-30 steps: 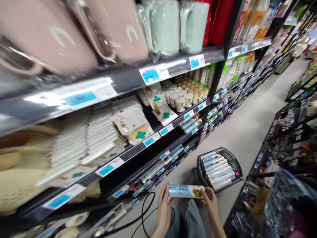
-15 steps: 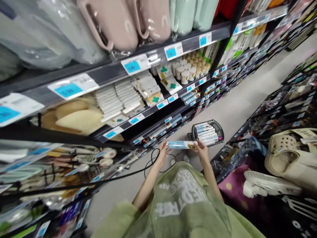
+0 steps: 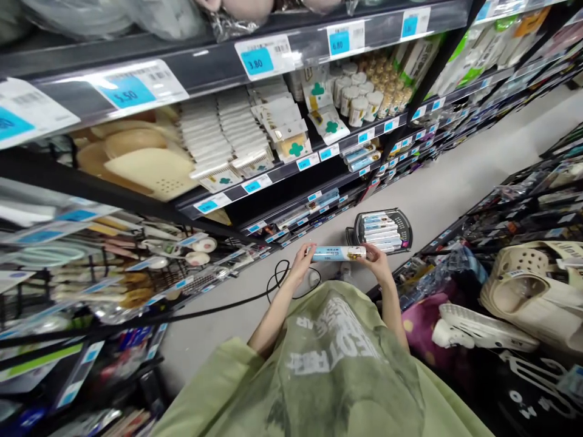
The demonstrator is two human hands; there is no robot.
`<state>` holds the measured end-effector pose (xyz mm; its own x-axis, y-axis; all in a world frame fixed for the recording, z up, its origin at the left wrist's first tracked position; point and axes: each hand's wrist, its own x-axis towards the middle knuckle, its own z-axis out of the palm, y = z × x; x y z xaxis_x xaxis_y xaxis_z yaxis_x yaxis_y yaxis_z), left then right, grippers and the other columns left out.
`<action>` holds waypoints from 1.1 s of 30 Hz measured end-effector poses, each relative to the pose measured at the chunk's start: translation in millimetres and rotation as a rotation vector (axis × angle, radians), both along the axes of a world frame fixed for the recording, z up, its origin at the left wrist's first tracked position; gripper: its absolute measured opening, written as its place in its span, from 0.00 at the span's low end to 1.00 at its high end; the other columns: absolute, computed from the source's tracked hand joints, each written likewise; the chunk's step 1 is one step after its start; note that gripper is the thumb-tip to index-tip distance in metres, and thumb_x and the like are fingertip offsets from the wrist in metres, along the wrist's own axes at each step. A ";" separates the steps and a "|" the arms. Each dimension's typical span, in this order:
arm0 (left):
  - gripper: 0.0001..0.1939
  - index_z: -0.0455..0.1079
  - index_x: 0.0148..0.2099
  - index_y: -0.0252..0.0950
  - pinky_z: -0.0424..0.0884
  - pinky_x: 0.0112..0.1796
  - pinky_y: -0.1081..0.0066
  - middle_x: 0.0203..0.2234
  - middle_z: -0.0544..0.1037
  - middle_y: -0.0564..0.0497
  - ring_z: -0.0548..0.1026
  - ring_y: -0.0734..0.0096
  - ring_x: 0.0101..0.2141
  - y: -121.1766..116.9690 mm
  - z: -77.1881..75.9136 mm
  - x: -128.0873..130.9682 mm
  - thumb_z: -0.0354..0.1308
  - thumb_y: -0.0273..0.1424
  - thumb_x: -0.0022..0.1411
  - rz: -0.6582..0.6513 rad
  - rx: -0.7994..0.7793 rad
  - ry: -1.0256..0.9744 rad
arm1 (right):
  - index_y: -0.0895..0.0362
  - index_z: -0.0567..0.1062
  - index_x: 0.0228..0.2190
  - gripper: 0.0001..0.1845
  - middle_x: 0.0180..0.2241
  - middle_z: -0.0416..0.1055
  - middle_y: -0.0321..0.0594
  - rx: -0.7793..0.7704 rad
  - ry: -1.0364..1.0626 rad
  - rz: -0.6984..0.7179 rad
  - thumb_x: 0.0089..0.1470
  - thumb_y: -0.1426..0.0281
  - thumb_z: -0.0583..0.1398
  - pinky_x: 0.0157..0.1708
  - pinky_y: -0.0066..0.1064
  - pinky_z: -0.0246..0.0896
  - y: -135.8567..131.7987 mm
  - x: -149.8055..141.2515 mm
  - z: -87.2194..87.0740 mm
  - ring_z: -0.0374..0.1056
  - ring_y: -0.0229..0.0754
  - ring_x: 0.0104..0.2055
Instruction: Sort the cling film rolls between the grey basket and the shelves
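Observation:
I hold a long light-blue box of wrap level in front of me, one end in each hand. My left hand is closed on its left end and my right hand is closed on its right end. Just beyond the box, a black shopping basket stands on the floor with several similar blue-and-white boxes lying in it. My green shirt fills the bottom of the view.
Dark store shelves with blue price tags run along the left, holding packets, small jars and utensils. A black cable loops on the grey floor. Beige clogs and other goods sit on racks at the right.
The view has tilted down and pulled back, so my green shirt now shows. Both hands have kept hold of the blue box; the basket has not moved.

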<state>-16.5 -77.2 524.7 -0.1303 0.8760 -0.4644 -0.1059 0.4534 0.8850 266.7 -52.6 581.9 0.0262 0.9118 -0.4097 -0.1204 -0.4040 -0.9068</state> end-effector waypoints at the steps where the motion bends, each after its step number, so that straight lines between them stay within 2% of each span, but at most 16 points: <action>1: 0.25 0.74 0.53 0.38 0.78 0.40 0.65 0.54 0.77 0.40 0.77 0.57 0.49 1.2 -0.2 1.8 0.59 0.54 0.68 -0.010 0.003 0.035 | 0.56 0.85 0.46 0.38 0.50 0.84 0.48 -0.029 0.003 0.020 0.29 0.64 0.83 0.54 0.47 0.76 3.4 5.0 -1.8 0.80 0.55 0.49; 4: 0.26 0.76 0.54 0.37 0.77 0.41 0.65 0.53 0.79 0.41 0.77 0.56 0.48 9.5 -0.6 9.6 0.61 0.53 0.67 -0.093 0.010 0.123 | 0.56 0.86 0.44 0.38 0.47 0.85 0.47 -0.075 -0.001 0.041 0.28 0.63 0.83 0.52 0.47 0.76 16.1 21.4 -9.4 0.80 0.56 0.48; 7: 0.26 0.78 0.55 0.37 0.77 0.47 0.63 0.52 0.81 0.41 0.79 0.54 0.49 26.0 -3.1 25.4 0.68 0.49 0.62 -0.248 0.031 0.176 | 0.57 0.86 0.39 0.32 0.42 0.85 0.47 -0.064 -0.064 0.001 0.31 0.57 0.82 0.49 0.45 0.75 33.1 39.3 -23.0 0.79 0.54 0.44; 11: 0.29 0.80 0.54 0.38 0.73 0.56 0.56 0.49 0.82 0.42 0.78 0.48 0.51 57.9 -11.8 66.9 0.77 0.41 0.51 -0.458 0.096 0.380 | 0.58 0.84 0.33 0.32 0.35 0.84 0.46 -0.081 -0.146 -0.099 0.29 0.51 0.80 0.46 0.43 0.74 59.5 70.8 -46.9 0.78 0.51 0.41; 13: 0.30 0.81 0.53 0.38 0.72 0.57 0.54 0.46 0.81 0.43 0.77 0.46 0.51 75.0 -16.9 94.9 0.80 0.37 0.47 -0.505 0.118 0.509 | 0.58 0.85 0.35 0.32 0.36 0.84 0.46 -0.088 -0.169 -0.130 0.30 0.50 0.79 0.47 0.43 0.74 71.5 91.6 -56.4 0.78 0.51 0.42; 15: 0.29 0.81 0.53 0.36 0.72 0.58 0.54 0.45 0.80 0.42 0.76 0.45 0.52 92.1 -21.3 124.4 0.80 0.34 0.47 -0.495 0.148 0.579 | 0.59 0.85 0.39 0.34 0.40 0.85 0.47 -0.074 -0.158 -0.151 0.33 0.51 0.78 0.49 0.42 0.74 82.2 113.7 -62.4 0.78 0.51 0.44; 19: 0.30 0.78 0.59 0.35 0.70 0.63 0.56 0.56 0.73 0.40 0.74 0.47 0.58 125.4 -26.6 176.8 0.77 0.29 0.53 -0.435 0.211 0.626 | 0.60 0.84 0.47 0.40 0.47 0.85 0.49 -0.033 -0.078 -0.221 0.33 0.53 0.79 0.53 0.45 0.75 99.3 151.6 -66.4 0.79 0.54 0.50; 23: 0.29 0.77 0.61 0.40 0.70 0.63 0.54 0.60 0.71 0.41 0.73 0.48 0.59 157.7 -25.4 212.8 0.72 0.27 0.57 -0.484 0.294 0.657 | 0.61 0.83 0.50 0.42 0.53 0.83 0.54 0.007 -0.069 -0.334 0.35 0.52 0.78 0.58 0.48 0.75 110.4 176.9 -68.3 0.77 0.58 0.57; 28: 0.25 0.77 0.61 0.40 0.73 0.60 0.55 0.61 0.72 0.40 0.74 0.49 0.56 191.5 -20.8 239.9 0.69 0.28 0.61 -0.569 0.360 0.719 | 0.62 0.81 0.54 0.46 0.58 0.80 0.57 0.006 -0.017 -0.379 0.36 0.52 0.78 0.63 0.52 0.72 115.9 197.1 -74.0 0.77 0.59 0.60; 33: 0.25 0.78 0.58 0.40 0.73 0.59 0.55 0.60 0.73 0.41 0.75 0.48 0.54 223.1 -23.4 246.0 0.70 0.23 0.58 -0.484 0.319 0.758 | 0.59 0.81 0.52 0.45 0.58 0.80 0.56 -0.077 0.100 -0.459 0.32 0.53 0.80 0.61 0.53 0.75 119.4 207.9 -78.5 0.77 0.61 0.60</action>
